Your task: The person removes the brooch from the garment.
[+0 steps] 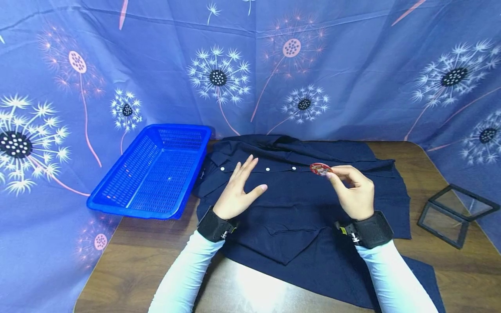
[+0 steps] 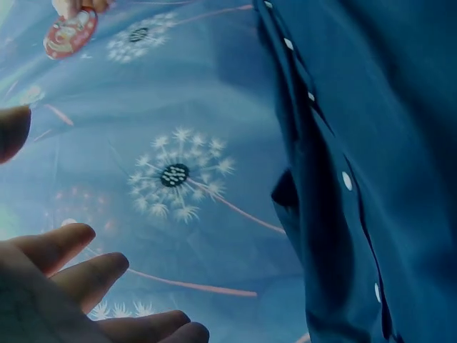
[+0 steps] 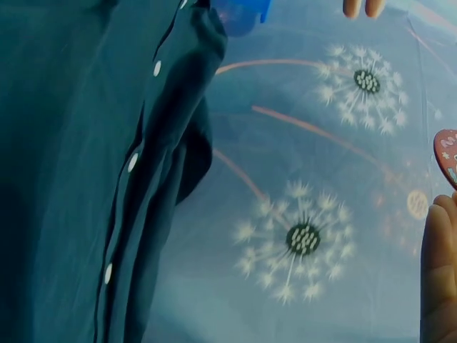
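My right hand (image 1: 355,191) pinches the edge of a flat, round red disc (image 1: 320,169) with a printed picture, like a badge. Both are above a dark navy shirt (image 1: 289,195) spread on the table with its white buttons showing. Over the shirt's left part, my left hand (image 1: 237,190) has its fingers spread and holds nothing. The left wrist view shows the disc (image 2: 70,33) at its top left, past the left fingertips (image 2: 107,268). In the right wrist view only part of the disc (image 3: 448,153) shows, above the right fingers (image 3: 439,264).
A blue perforated plastic basket (image 1: 156,174) stands on the left of the wooden table (image 1: 129,256), beside the shirt. At the right is a hinged black frame (image 1: 450,217) with clear panels, standing open. A blue dandelion-print cloth (image 1: 164,65) hangs behind the table.
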`<state>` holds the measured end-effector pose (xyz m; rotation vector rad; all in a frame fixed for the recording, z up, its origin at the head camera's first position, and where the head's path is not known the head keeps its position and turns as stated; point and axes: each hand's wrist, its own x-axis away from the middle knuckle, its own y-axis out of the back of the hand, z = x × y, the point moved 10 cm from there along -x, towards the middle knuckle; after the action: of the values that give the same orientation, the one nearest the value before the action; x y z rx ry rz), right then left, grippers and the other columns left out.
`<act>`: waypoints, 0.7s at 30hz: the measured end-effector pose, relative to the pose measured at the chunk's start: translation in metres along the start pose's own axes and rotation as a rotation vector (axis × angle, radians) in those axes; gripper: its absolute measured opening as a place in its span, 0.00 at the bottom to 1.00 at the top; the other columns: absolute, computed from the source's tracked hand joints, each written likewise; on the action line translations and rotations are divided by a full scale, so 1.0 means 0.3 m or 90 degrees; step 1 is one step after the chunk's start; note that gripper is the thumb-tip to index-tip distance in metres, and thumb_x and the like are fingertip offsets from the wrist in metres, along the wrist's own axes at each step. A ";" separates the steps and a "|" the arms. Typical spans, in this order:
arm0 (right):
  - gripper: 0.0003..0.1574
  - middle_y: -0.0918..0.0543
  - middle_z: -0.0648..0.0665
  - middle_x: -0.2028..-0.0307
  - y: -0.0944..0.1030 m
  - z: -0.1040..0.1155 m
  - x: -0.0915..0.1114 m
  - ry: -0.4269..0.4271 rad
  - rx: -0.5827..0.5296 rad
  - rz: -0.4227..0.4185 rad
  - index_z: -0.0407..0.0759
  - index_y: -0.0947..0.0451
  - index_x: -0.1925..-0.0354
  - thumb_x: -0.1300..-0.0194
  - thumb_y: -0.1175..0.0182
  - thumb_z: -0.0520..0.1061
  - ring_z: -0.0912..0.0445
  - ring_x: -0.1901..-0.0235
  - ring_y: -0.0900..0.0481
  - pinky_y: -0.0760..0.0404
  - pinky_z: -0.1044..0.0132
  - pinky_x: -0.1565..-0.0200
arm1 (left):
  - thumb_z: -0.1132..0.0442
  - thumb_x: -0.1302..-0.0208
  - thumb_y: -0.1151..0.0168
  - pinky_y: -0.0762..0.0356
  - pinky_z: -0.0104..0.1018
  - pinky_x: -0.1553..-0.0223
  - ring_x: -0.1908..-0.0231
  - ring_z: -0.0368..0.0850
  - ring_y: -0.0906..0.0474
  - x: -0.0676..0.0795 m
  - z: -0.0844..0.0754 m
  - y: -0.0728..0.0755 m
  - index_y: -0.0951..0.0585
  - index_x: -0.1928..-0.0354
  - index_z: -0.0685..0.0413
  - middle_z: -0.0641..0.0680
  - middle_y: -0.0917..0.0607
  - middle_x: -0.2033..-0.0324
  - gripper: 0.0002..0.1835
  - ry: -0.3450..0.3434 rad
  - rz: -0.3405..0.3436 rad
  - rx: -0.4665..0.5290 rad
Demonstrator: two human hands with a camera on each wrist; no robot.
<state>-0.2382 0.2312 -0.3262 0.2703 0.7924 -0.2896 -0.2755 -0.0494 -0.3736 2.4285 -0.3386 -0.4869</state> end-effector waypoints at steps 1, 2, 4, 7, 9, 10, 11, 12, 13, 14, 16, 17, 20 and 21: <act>0.09 0.13 0.48 0.67 0.017 -0.008 0.002 -0.008 0.002 -0.007 0.23 0.18 0.65 0.48 0.35 0.21 0.71 0.71 0.18 0.23 0.82 0.68 | 0.44 0.34 0.39 0.57 0.66 0.28 0.23 0.58 0.64 0.002 0.009 -0.002 0.45 0.24 0.36 0.45 0.50 0.22 0.40 0.005 0.004 -0.012; 0.09 0.13 0.51 0.67 0.034 -0.017 0.003 -0.017 -0.002 -0.013 0.22 0.18 0.65 0.48 0.36 0.21 0.71 0.71 0.18 0.23 0.82 0.68 | 0.43 0.34 0.39 0.58 0.66 0.28 0.23 0.58 0.65 0.005 0.016 -0.003 0.46 0.24 0.35 0.46 0.51 0.22 0.41 0.008 0.008 -0.025; 0.08 0.14 0.57 0.67 0.067 -0.036 0.006 -0.032 -0.016 -0.023 0.19 0.20 0.65 0.47 0.37 0.20 0.71 0.71 0.17 0.22 0.82 0.68 | 0.42 0.35 0.40 0.58 0.67 0.28 0.23 0.60 0.66 0.011 0.034 -0.007 0.47 0.23 0.36 0.47 0.52 0.22 0.42 0.014 0.017 -0.052; 0.08 0.13 0.59 0.68 0.122 -0.065 0.010 -0.049 -0.045 -0.040 0.15 0.22 0.65 0.47 0.39 0.19 0.70 0.72 0.16 0.20 0.81 0.68 | 0.39 0.36 0.40 0.59 0.67 0.28 0.23 0.61 0.67 0.024 0.067 -0.013 0.49 0.23 0.37 0.47 0.54 0.22 0.44 0.027 0.033 -0.095; 0.08 0.12 0.56 0.70 0.159 -0.083 0.012 -0.055 -0.079 -0.051 0.12 0.24 0.64 0.46 0.40 0.18 0.68 0.72 0.15 0.19 0.80 0.67 | 0.38 0.36 0.41 0.61 0.65 0.27 0.23 0.61 0.69 0.034 0.089 -0.017 0.50 0.23 0.39 0.48 0.55 0.22 0.46 0.035 0.047 -0.120; 0.08 0.12 0.54 0.71 0.178 -0.091 0.013 -0.057 -0.102 -0.058 0.11 0.24 0.64 0.46 0.41 0.17 0.67 0.72 0.14 0.19 0.79 0.67 | 0.37 0.37 0.41 0.62 0.64 0.27 0.23 0.62 0.69 0.040 0.100 -0.019 0.50 0.22 0.39 0.49 0.55 0.22 0.46 0.040 0.054 -0.131; 0.08 0.12 0.53 0.72 0.197 -0.099 0.014 -0.059 -0.119 -0.065 0.12 0.24 0.64 0.46 0.41 0.18 0.66 0.73 0.14 0.19 0.79 0.68 | 0.37 0.37 0.40 0.63 0.64 0.26 0.23 0.62 0.70 0.046 0.110 -0.020 0.50 0.22 0.40 0.50 0.56 0.22 0.47 0.045 0.062 -0.140; 0.08 0.11 0.51 0.72 0.216 -0.107 0.016 -0.062 -0.148 -0.072 0.11 0.25 0.64 0.46 0.42 0.17 0.64 0.73 0.14 0.19 0.78 0.68 | 0.37 0.37 0.40 0.63 0.64 0.27 0.24 0.63 0.70 0.053 0.120 -0.021 0.50 0.22 0.40 0.51 0.56 0.22 0.47 0.048 0.070 -0.151; 0.08 0.11 0.49 0.73 0.234 -0.115 0.017 -0.065 -0.174 -0.079 0.11 0.25 0.64 0.45 0.42 0.17 0.63 0.74 0.14 0.18 0.78 0.68 | 0.36 0.38 0.41 0.63 0.65 0.27 0.24 0.64 0.71 0.059 0.130 -0.023 0.51 0.22 0.41 0.51 0.56 0.22 0.48 0.053 0.078 -0.164; 0.08 0.11 0.47 0.73 0.253 -0.123 0.019 -0.067 -0.194 -0.085 0.11 0.25 0.63 0.45 0.43 0.17 0.62 0.74 0.13 0.18 0.77 0.68 | 0.35 0.38 0.41 0.63 0.66 0.27 0.24 0.65 0.71 0.065 0.140 -0.024 0.51 0.22 0.41 0.52 0.56 0.22 0.48 0.058 0.086 -0.175; 0.09 0.11 0.46 0.72 0.290 -0.138 0.025 -0.074 -0.219 -0.099 0.11 0.25 0.63 0.45 0.44 0.17 0.61 0.74 0.13 0.17 0.76 0.69 | 0.33 0.39 0.42 0.61 0.68 0.28 0.24 0.66 0.72 0.077 0.163 -0.025 0.52 0.22 0.39 0.52 0.57 0.21 0.49 0.079 0.103 -0.196; 0.09 0.11 0.45 0.72 0.308 -0.149 0.029 -0.078 -0.229 -0.106 0.10 0.25 0.62 0.44 0.44 0.17 0.61 0.75 0.13 0.17 0.75 0.69 | 0.32 0.39 0.42 0.60 0.70 0.29 0.24 0.66 0.72 0.082 0.174 -0.025 0.53 0.22 0.39 0.52 0.58 0.21 0.50 0.088 0.111 -0.207; 0.10 0.11 0.45 0.72 0.367 -0.180 0.043 -0.095 -0.236 -0.129 0.10 0.26 0.61 0.44 0.45 0.17 0.60 0.76 0.13 0.17 0.75 0.71 | 0.30 0.40 0.44 0.60 0.70 0.29 0.24 0.65 0.73 0.096 0.202 -0.025 0.53 0.22 0.37 0.52 0.58 0.21 0.50 0.117 0.133 -0.233; 0.09 0.11 0.46 0.72 0.387 -0.190 0.048 -0.101 -0.226 -0.138 0.10 0.26 0.61 0.43 0.44 0.18 0.61 0.76 0.13 0.18 0.75 0.71 | 0.29 0.41 0.44 0.60 0.69 0.29 0.24 0.65 0.73 0.099 0.208 -0.025 0.53 0.22 0.37 0.52 0.58 0.21 0.51 0.122 0.137 -0.239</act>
<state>-0.2249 0.3561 -0.3601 -0.1718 0.7028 -0.3635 -0.2743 -0.0876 -0.4318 2.0262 -0.3835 -0.1983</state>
